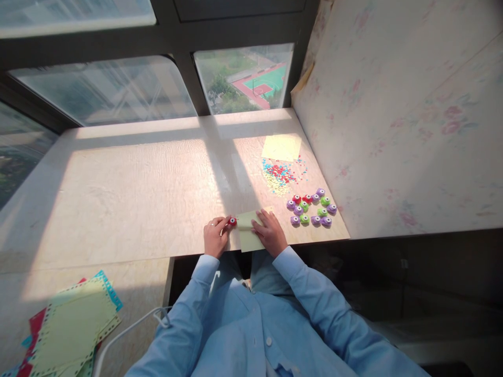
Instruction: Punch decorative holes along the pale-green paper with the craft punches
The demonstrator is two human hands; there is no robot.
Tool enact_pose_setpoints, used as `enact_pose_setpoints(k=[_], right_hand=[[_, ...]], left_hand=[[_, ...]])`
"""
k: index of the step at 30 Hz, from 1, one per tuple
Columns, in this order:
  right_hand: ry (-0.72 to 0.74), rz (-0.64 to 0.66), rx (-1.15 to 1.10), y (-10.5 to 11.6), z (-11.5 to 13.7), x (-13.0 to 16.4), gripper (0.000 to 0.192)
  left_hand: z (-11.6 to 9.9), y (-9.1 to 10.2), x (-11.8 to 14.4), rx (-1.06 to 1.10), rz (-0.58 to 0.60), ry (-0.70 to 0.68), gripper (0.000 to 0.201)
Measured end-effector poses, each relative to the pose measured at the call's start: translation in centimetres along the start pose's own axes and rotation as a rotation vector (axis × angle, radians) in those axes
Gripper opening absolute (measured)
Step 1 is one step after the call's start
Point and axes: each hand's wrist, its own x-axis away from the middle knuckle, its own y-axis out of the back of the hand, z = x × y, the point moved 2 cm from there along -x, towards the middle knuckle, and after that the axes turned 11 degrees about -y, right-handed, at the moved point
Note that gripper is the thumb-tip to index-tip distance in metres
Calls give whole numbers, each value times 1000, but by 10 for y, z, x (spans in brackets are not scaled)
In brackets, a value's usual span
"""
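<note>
My left hand is closed on a small red craft punch, with thumb and fingers around its sides. The punch sits at the left edge of a pale yellow sheet of paper, which lies at the table's front edge and hangs slightly over it. My right hand holds the sheet's right part, its fingers on top of the paper. Small holes show near the sheet's upper left corner. Whether the punch's jaw is around the paper edge is too small to tell.
Several purple, green and red craft punches stand on the right. Behind them lie loose paper bits and a yellow sheet. Punched coloured sheets and a white cable lie lower left. A papered wall bounds the right.
</note>
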Motion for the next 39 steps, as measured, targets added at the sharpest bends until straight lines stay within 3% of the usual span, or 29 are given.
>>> enact_pose_setpoints(k=[10,19,39], right_hand=[[99,167,-52,2,-7,1,30],[192,204,-22,4,-2,0,32],[83,180,15,0,16,-1,32]], left_hand=[[0,1,-2,4,2,15,31],[-2,4,-6,76,5,15,32],[-12,7,0,21,-6,21,29]])
